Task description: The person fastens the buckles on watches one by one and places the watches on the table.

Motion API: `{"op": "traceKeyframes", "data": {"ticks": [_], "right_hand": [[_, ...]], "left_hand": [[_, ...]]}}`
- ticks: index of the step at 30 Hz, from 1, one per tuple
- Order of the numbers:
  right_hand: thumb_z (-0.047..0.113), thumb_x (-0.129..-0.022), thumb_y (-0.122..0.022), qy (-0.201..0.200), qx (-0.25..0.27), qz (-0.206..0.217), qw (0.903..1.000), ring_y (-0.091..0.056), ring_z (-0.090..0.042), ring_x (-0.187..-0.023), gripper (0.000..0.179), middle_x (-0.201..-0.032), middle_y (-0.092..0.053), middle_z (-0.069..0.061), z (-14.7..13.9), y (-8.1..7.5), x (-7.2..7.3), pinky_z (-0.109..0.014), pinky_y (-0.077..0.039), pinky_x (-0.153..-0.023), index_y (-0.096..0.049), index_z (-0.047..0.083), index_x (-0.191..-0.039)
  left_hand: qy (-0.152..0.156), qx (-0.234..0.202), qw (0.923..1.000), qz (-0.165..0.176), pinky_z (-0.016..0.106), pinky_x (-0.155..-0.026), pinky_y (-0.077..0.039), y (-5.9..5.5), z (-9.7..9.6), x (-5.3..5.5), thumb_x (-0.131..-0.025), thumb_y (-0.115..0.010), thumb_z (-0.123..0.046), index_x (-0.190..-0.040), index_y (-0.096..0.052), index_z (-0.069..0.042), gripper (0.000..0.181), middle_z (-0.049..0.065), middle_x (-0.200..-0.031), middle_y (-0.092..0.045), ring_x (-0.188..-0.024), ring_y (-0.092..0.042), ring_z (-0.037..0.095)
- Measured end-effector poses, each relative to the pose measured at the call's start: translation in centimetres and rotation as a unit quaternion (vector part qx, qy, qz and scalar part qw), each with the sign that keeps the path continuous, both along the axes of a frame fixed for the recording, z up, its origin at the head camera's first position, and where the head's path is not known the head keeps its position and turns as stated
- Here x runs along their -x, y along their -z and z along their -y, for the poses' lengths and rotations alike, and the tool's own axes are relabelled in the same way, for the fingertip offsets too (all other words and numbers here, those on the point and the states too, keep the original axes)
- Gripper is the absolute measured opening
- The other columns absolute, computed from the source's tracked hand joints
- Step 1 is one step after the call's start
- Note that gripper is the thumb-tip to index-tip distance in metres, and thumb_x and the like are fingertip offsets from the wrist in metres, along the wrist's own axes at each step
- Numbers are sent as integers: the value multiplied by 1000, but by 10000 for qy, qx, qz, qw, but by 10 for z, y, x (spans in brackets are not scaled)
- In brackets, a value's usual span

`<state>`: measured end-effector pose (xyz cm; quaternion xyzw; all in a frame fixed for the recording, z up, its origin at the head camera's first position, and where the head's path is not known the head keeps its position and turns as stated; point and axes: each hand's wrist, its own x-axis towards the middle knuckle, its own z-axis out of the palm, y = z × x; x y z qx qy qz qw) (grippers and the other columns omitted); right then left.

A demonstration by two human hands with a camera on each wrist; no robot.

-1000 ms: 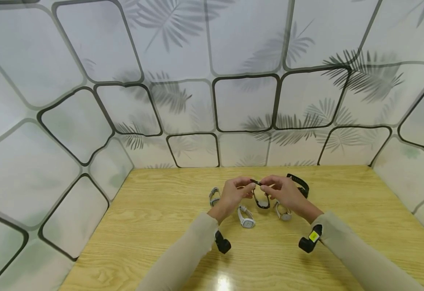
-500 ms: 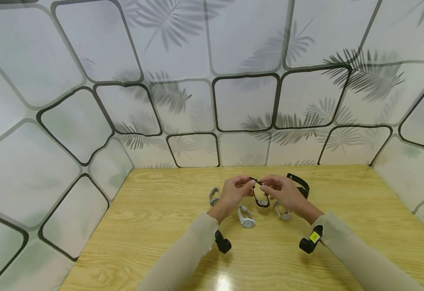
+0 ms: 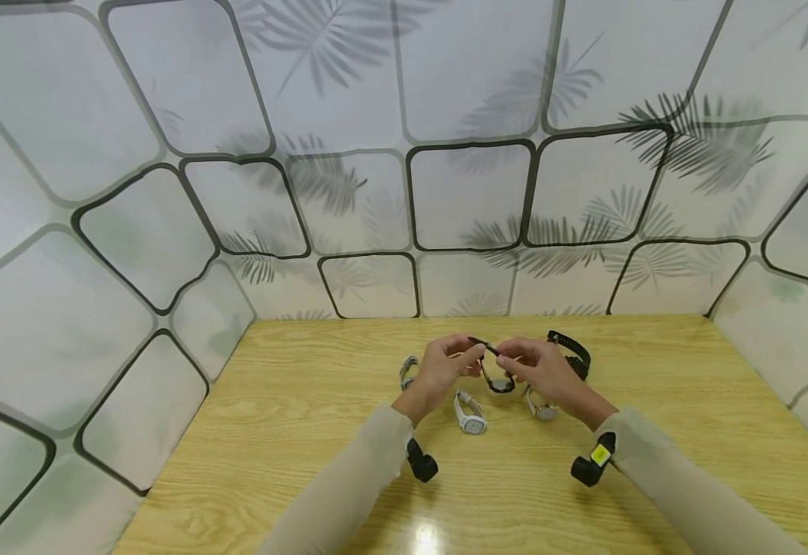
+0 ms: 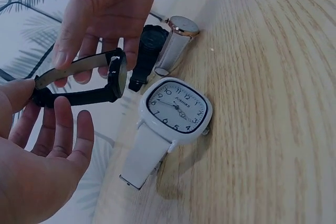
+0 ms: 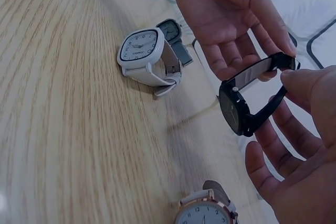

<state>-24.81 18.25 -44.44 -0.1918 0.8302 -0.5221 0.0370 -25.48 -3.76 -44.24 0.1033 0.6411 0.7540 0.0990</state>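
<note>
A black wristwatch (image 5: 234, 109) is held up off the table between both hands, its strap bent into a loop with the dial at the low end. My left hand (image 3: 440, 368) pinches the strap near its joined ends with thumb and fingers. From the other side my right hand (image 3: 541, 370) pinches the strap close by, thumb on top. The exact state of the buckle is covered by the fingertips. Below the hands lies a white watch (image 4: 176, 106) with a rounded square dial. A watch with a rose-gold case (image 5: 205, 211) lies beside my right hand.
A grey-blue watch (image 3: 408, 371) lies by the left wrist. Behind the right hand is a chunky black watch (image 3: 574, 358). Everything stands on a wooden table (image 3: 293, 432), with a patterned cloth wall (image 3: 466, 200) along its back edge.
Both hands stay nearly in place, still pinching the strap. The strap's end has slid a little further left past the left fingers, and the dial has risen slightly.
</note>
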Motion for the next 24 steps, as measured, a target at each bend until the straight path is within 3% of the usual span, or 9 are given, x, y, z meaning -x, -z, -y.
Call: {"op": "traceKeyframes", "data": {"ticks": [6,14,24], "right_hand": [[34,-102,-67,25,-56,-42,10000,-66,-26,-91,37,-118,-70,-16,1,-1,-1,-51,-58,-74,-67,10,-132],[32,-102,-68,-16,69,61,10000,-68,-25,-93,42,-120,-70,-19,-1,-1,-4,-51,-58,-76,-64,6,-135],[25,-103,-66,65,224,-100,9997,-65,-28,-86,36,-117,-70,-19,1,7,-2,-47,-56,-71,-64,8,-135]], "left_hand": [[-1,66,10000,7,52,-91,-58,2,-4,-1,-100,-71,-16,-105,-71,0,17,16,-107,-70,-79,-66,17],[-149,55,9999,-47,49,-88,-59,1,-4,-1,-100,-71,-18,-106,-71,-1,18,6,-99,-69,-79,-64,18],[-93,211,9997,-129,53,-90,-58,2,-7,-3,-99,-72,-21,-111,-72,0,24,7,-104,-70,-78,-64,18]]}}
